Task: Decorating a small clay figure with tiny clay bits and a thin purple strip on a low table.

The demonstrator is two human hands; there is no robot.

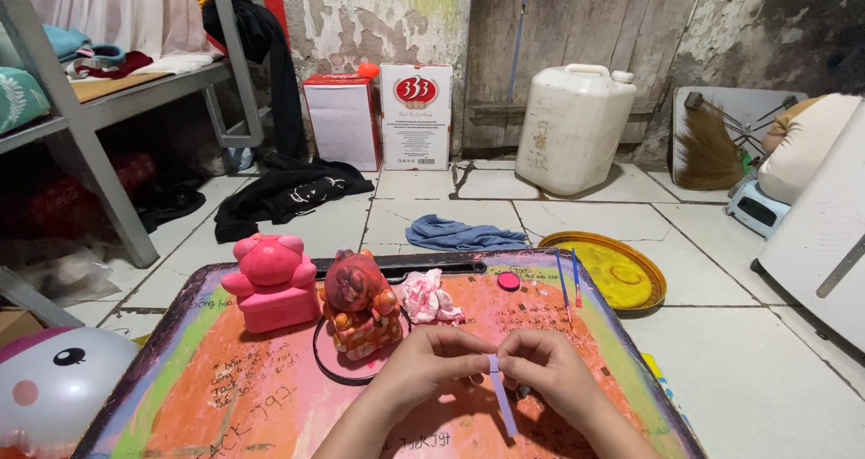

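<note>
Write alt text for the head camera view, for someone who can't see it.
Two hands, left hand and right hand, pinch a pale lilac paper strip over a painted low table. Behind sit a pink bear figure, a reddish toy and crumpled pink paper.

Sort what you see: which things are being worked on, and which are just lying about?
In use: left hand, right hand, paper strip.
Lying about: pink bear figure, red bear figure, crumpled tissue, yellow lid, blue cloth, white jug.

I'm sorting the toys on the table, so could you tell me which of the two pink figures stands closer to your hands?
The darker, reddish figure, standing just beyond your left hand; the bright pink one stands farther left.
</note>
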